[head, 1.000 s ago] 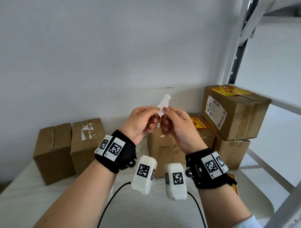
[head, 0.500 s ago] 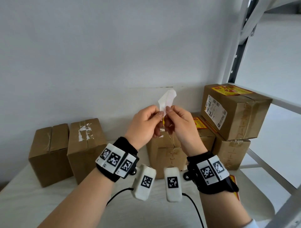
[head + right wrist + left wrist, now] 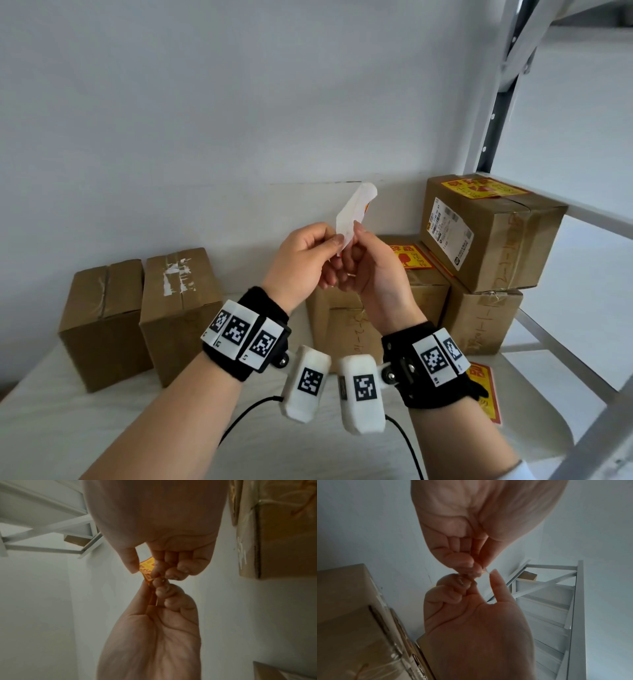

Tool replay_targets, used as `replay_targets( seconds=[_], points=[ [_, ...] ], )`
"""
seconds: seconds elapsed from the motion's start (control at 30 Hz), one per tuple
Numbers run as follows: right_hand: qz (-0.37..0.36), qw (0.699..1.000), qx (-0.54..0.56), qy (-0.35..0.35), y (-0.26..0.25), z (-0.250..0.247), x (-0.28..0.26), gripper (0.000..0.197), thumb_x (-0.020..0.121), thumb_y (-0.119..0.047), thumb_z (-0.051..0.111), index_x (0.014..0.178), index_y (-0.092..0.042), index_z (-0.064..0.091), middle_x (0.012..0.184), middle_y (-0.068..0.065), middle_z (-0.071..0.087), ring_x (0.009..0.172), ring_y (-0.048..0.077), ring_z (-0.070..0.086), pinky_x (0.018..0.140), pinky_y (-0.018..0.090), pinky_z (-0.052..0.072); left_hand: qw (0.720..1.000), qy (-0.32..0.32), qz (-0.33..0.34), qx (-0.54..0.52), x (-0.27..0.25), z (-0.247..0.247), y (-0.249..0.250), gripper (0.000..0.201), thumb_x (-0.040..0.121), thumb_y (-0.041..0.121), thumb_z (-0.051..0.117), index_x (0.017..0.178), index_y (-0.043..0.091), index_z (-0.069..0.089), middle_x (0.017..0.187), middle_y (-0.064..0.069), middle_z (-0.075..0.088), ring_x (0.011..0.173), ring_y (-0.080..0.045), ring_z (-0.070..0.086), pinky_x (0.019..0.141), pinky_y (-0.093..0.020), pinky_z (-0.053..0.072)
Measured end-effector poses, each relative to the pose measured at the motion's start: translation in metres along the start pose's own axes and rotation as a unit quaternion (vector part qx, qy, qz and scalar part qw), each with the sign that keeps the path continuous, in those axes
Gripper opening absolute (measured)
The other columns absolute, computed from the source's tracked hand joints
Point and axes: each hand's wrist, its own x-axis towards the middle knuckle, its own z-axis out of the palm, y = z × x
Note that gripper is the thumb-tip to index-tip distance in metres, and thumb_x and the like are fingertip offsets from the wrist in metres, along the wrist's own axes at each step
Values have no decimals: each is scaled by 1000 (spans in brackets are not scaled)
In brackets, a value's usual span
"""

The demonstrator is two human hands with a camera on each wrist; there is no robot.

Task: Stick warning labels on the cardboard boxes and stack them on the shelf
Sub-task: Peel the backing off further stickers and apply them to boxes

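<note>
I hold a warning label (image 3: pixel 354 214) up in front of me with both hands. Its white back faces me; its yellow and red print (image 3: pixel 146 566) shows in the right wrist view. My left hand (image 3: pixel 337 241) pinches the label's lower edge, and my right hand (image 3: pixel 354 229) pinches it beside the left fingertips. Behind my hands stands a cardboard box (image 3: pixel 339 325) with a yellow label (image 3: pixel 411 258) on top. Two plain boxes (image 3: pixel 102 318) (image 3: pixel 181 308) stand at the left.
At the right, a labelled box (image 3: pixel 489 233) lies tilted on another box (image 3: pixel 483 318). More yellow labels (image 3: pixel 486 387) lie on the white table (image 3: pixel 102 428) by my right wrist. The grey shelf frame (image 3: pixel 496 102) rises at the right.
More of the label's white strip now stands above my fingertips, and it leans to the right. Both hands stay together and have risen slightly.
</note>
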Motion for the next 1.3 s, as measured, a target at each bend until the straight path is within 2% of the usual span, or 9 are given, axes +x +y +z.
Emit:
replay_targets(
  seconds=[0.1, 0.17, 0.27, 0.43, 0.6, 0.73, 0.93, 1.13, 1.3],
  points=[
    [-22, 999, -36, -7, -1, 3, -7, 43, 94, -50, 56, 75, -11, 53, 67, 14, 46, 57, 25, 49, 52, 30, 29, 1000, 13, 2, -17, -3, -1, 0, 33, 99, 9, 50, 66, 12, 53, 55, -3, 54, 37, -13, 50, 37, -20, 35],
    [-47, 997, -65, 3, -3, 5, -9, 35, 96, -38, 61, 77, -9, 53, 62, 10, 47, 55, 24, 47, 47, 28, 29, 999, 19, -1, -31, -5, -1, 0, 31, 99, 8, 49, 69, 9, 54, 53, 0, 55, 37, -13, 50, 37, -20, 35],
    [-89, 988, -118, 33, -3, 9, -9, 29, 99, -19, 60, 73, -10, 51, 56, -1, 51, 47, 19, 44, 41, 24, 31, 998, 28, -12, -50, -9, -1, 1, 26, 99, 6, 47, 75, 5, 55, 52, 1, 56, 37, -12, 49, 38, -21, 36],
    [-127, 979, -153, 40, 1, 15, -9, 25, 102, -7, 51, 76, -6, 50, 57, 3, 49, 48, 17, 46, 42, 19, 35, 996, 44, -25, -74, -12, -3, -3, 32, 99, 9, 49, 67, 9, 53, 53, -2, 54, 37, -11, 46, 38, -18, 33],
    [-91, 988, -120, 26, 0, 14, -8, 24, 100, -5, 51, 76, -4, 50, 58, 13, 46, 43, 20, 40, 39, 21, 30, 992, 45, -50, -109, -13, -3, -6, 33, 99, 8, 48, 66, 12, 53, 49, 2, 49, 36, -8, 40, 37, -17, 28],
    [-34, 998, -50, 16, -6, 8, -8, 26, 100, -7, 51, 74, -9, 50, 56, 9, 41, 41, 16, 37, 43, 25, 26, 989, 18, -69, -127, -10, -6, -4, 33, 99, 11, 48, 68, 15, 56, 51, 3, 50, 38, -8, 40, 39, -17, 27],
    [14, 1000, 0, 14, -11, -1, -3, 27, 98, -9, 53, 72, -14, 52, 55, 3, 35, 43, 16, 37, 44, 23, 27, 984, -5, -97, -152, -2, -13, 0, 29, 98, 8, 47, 70, 12, 52, 48, 3, 47, 36, -8, 38, 40, -16, 23],
    [32, 998, 40, 33, -13, -3, 7, 24, 97, -7, 54, 74, -14, 52, 52, -1, 36, 41, 14, 34, 46, 22, 26, 966, 7, -117, -232, 13, -13, -1, 31, 97, 6, 44, 67, 11, 49, 47, 1, 42, 33, -8, 34, 38, -15, 21],
    [26, 999, 29, 31, -16, -8, 10, 27, 97, -7, 53, 71, -14, 52, 51, -1, 38, 42, 15, 35, 48, 24, 27, 955, 9, -134, -265, 19, -17, -2, 31, 98, 7, 42, 68, 12, 45, 46, 2, 41, 32, -7, 32, 38, -17, 21]
  ],
)
